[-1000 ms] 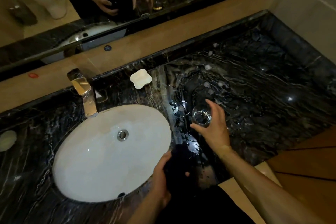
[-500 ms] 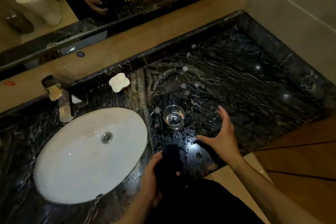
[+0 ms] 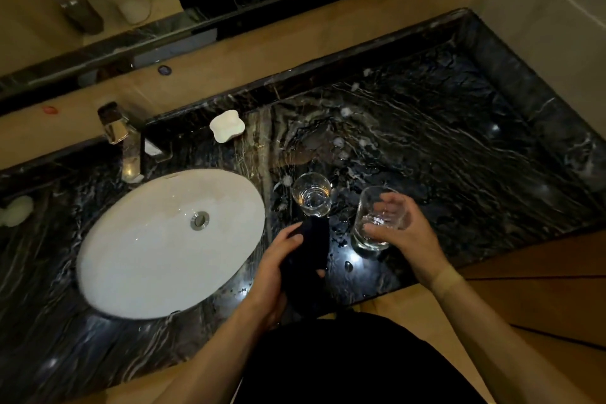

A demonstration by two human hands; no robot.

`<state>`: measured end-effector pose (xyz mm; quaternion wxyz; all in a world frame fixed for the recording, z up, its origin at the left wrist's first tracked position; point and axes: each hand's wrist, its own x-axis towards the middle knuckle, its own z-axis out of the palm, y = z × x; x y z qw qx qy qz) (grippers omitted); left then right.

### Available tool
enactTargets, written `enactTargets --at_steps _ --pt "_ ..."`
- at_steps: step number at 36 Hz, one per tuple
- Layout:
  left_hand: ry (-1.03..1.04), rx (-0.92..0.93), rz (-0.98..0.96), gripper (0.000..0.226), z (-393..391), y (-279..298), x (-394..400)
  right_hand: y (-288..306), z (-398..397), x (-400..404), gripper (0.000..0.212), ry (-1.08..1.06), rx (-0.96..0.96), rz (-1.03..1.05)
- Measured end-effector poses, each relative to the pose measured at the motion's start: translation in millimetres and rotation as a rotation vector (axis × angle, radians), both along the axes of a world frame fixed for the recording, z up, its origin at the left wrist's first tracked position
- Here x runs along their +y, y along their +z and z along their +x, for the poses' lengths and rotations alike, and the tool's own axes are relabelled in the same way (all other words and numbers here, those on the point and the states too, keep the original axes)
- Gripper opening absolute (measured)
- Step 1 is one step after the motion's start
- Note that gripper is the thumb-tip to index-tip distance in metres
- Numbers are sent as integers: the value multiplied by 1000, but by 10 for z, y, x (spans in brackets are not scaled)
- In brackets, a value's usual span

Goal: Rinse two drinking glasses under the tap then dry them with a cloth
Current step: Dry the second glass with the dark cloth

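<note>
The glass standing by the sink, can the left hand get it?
Probably not right away: nothing blocks the standing glass just beyond it, but the left hand is gripping the dark cloth.

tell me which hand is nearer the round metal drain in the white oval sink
Left. The left hand, gripping the dark cloth, is beside the sink's right rim; the right hand holds a clear glass farther right of the drain.

The single head view looks steeply down, close over the dark marble counter (image 3: 426,147) and sink (image 3: 137,256).

no legible text, no labels, no brands, no numbers
</note>
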<state>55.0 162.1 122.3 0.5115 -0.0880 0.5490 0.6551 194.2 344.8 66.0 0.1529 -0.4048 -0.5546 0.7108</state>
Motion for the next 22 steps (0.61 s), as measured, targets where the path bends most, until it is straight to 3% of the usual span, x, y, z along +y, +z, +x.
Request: enactTargets --at_steps 5,9,14,19,22 --pt "-157 454 21 42 36 384 119 293 94 -33 69 144 119 -17" --pt "-407 907 14 40 19 644 208 522 107 -63 86 245 124 138" --pt "-665 1467 82 35 57 766 295 744 68 -98 82 312 56 410" --pt "-692 1618 17 34 101 807 311 844 43 -100 77 302 90 456" --pt "-871 1550 52 60 23 881 266 885 62 -52 79 324 123 392"
